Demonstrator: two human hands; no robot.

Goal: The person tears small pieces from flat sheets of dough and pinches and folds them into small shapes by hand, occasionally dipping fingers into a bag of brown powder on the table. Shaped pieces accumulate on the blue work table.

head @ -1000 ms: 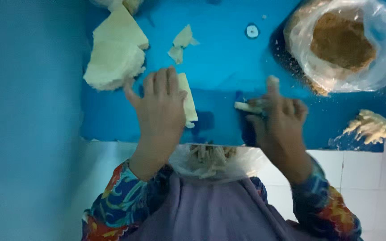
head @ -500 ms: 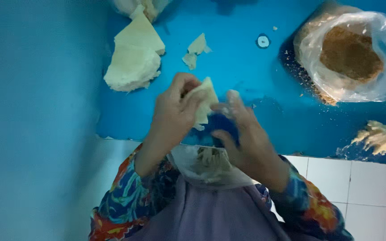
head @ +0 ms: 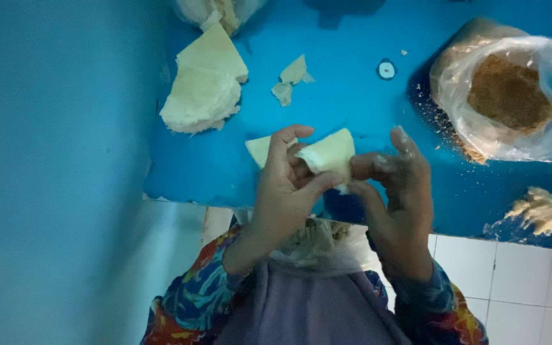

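Observation:
My left hand (head: 289, 188) and my right hand (head: 398, 185) are raised just above the near edge of a blue tabletop (head: 352, 102). Together they pinch a pale, thin dough sheet (head: 331, 153) that is folded into a small wedge. The left thumb and fingers grip its left side, and the floury right fingertips press its right edge. Another pale sheet (head: 259, 149) lies flat on the table just behind my left hand, partly hidden by the fingers.
A stack of pale dough sheets (head: 202, 89) lies at the far left, with torn scraps (head: 292, 78) beside it. A clear plastic bag of brown crumbs (head: 512, 96) sits at the right. Pale pieces (head: 541, 211) are piled by the right edge. A plastic bag (head: 317, 243) rests in my lap.
Both hands were low on the table a second ago, the left pressing a sheet flat. They have since lifted a sheet and folded it between the fingers.

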